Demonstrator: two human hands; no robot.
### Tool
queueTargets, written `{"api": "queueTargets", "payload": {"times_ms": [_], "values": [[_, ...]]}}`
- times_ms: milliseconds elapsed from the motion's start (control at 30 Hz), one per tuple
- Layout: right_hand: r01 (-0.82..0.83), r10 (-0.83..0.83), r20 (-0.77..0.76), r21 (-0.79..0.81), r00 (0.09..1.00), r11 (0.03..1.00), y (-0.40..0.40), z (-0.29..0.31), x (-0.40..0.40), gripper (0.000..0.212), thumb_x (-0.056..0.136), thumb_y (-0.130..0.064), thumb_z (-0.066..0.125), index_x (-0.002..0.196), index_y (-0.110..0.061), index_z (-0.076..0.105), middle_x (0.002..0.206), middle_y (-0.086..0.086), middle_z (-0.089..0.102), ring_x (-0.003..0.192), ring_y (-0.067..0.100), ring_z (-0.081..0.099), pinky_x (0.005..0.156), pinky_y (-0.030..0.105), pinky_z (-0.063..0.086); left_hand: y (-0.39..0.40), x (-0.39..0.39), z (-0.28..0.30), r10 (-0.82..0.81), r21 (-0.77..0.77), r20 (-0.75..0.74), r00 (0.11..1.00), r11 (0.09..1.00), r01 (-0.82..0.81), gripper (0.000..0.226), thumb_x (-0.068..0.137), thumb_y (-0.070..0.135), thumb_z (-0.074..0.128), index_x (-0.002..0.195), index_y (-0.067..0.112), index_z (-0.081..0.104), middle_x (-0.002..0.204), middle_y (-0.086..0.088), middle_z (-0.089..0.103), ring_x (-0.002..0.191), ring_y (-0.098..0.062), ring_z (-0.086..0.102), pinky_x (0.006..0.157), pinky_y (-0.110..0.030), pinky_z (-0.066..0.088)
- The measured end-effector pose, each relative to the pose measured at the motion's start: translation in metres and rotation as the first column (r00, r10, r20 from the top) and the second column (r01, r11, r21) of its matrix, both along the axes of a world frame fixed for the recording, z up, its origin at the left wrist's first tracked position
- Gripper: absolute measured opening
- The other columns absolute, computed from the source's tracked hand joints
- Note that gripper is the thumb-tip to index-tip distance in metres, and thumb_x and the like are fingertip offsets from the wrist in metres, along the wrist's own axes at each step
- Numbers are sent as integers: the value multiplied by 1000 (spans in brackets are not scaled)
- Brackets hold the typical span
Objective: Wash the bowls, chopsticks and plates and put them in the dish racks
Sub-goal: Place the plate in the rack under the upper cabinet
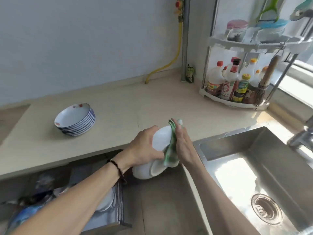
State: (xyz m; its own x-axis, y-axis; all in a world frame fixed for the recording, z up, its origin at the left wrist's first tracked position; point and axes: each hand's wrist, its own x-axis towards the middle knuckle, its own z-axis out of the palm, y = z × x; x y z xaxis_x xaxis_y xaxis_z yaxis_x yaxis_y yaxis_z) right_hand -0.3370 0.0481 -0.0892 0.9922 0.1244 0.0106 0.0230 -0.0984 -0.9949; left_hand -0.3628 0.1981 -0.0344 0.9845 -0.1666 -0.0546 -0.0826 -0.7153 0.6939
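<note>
Bowls [152, 160], white and nested on their side, sit in the left hand [145, 145] just left of the sink [254, 168], held in the air in front of the counter [118, 116] edge. The left thumb and fingers curl round the upper bowl's rim and back, so that hand grips the bowls. The right hand [183, 143] lies with straight fingers against a green cloth [171, 150], pressing it flat onto the upper bowl; the cloth hangs between palm and bowl, and its top end pokes out above the fingertips. A dark bead bracelet [116, 167] circles the left wrist.

Well left of the sink, on the counter, stands a stack of blue-rimmed plates [75, 119]; the top one shows red smears. Below the counter, left of the sink, a drawer rack [118, 200] stands open with white dishes in it, partly hidden behind the left forearm. Behind the sink, in the counter's corner, a white shelf [233, 102] carries sauce bottles [228, 82] on its lower tier and tubs above. The tap [299, 138] shows at the sink's right edge, and the drain [266, 209] lies in its near corner.
</note>
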Motion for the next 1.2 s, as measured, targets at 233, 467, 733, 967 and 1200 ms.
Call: {"api": "queueTargets", "payload": {"times_ms": [233,467,733,967,1200], "values": [[59,137,-677,257,723,965,131,-26,-31,54,81,-54,66,105,-7,70,102,18,73,89,31,71,80,41,58,142,-75,-13,-81,148,1,997,986,80,45,69,11,75,86,39,44,72,13,55,65,-8,48,54,-13,32],[24,76,-811,110,580,994,257,-64,-66,30,72,-11,68,99,-3,59,87,14,53,79,30,57,80,53,58,289,-132,-49,-83,371,-82,993,923,108,32,75,14,64,97,31,48,64,5,48,69,-23,51,62,-30,34],[103,-63,-756,5,651,995,366,-98,-104,19,78,13,38,83,-3,49,70,11,43,58,25,46,61,36,52,404,-192,-125,422,-105,-413,807,858,-503,80,82,56,72,149,28,37,151,13,36,140,-7,31,107,-23,27],[-49,-7,-743,-54,669,997,436,-188,-122,21,54,-2,51,73,-10,45,71,7,37,70,26,37,68,42,42,452,-206,-219,564,-275,-724,397,293,-916,29,97,11,56,126,6,54,95,-8,66,66,-24,72,54,-30,58],[-377,26,-774,-278,632,883,487,-310,-143,11,72,5,64,76,-3,58,68,12,55,62,26,55,59,32,50,513,-228,-322,588,-199,-752,296,226,-954,42,90,-12,50,126,7,56,114,-12,61,61,-28,70,48,-26,57]]}}
